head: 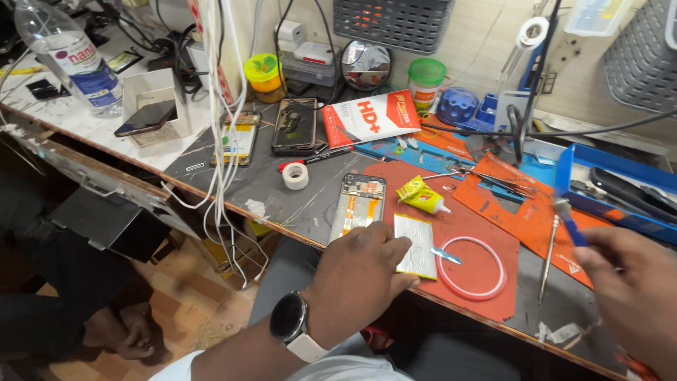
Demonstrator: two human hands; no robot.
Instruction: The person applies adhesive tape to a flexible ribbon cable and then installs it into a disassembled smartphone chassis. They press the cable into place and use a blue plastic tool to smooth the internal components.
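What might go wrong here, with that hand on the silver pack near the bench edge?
The left hand presses the thin silver battery pack, which lies close to the bench edge; it may bend or slide off. The right hand holds a blue-handled tool; a slip might puncture the pack. The yellow glue tube lies near the opened phone.

Bright even indoor light, soft shadows, right hand (635,296) motion-blurred, wide-angle bending at edges

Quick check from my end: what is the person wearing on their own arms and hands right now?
The left hand is bare; on its wrist sits a smartwatch with a round black face and a pale band. A white sleeve edge shows at the forearm. The right hand is bare, without glove or ring in view.
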